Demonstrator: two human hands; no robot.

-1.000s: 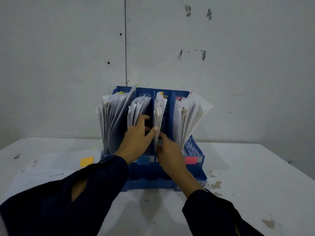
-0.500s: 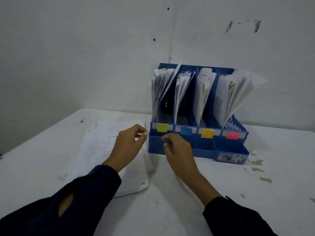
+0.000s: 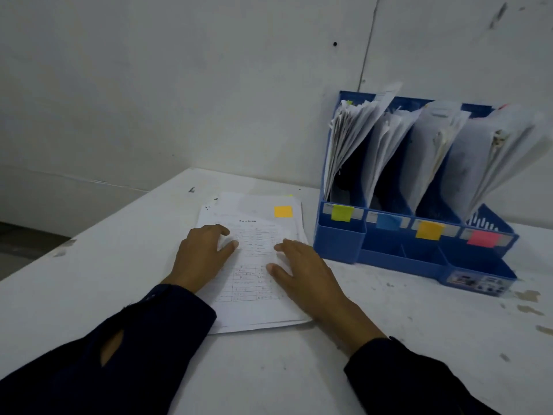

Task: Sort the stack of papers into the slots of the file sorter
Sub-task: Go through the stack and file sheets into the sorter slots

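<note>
White tabletop (image 3: pixel 389 339) carries my paper stack (image 3: pixel 254 307); both hands have come back from the sorter slots, left hand (image 3: pixel 203 259) and right hand (image 3: pixel 305 274) resting spread-fingered on its top sheet, orange sticky note (image 3: pixel 282 211) beyond. Next sheet likely goes to the blue file sorter (image 3: pixel 401 250).

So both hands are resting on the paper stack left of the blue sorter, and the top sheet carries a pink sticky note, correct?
Not quite. The head view shows the left hand and right hand on the paper stack, left of the blue sorter, but the sticky note on the top sheet is orange, not pink. Pink is the tab on the sorter's rightmost slot.
</note>
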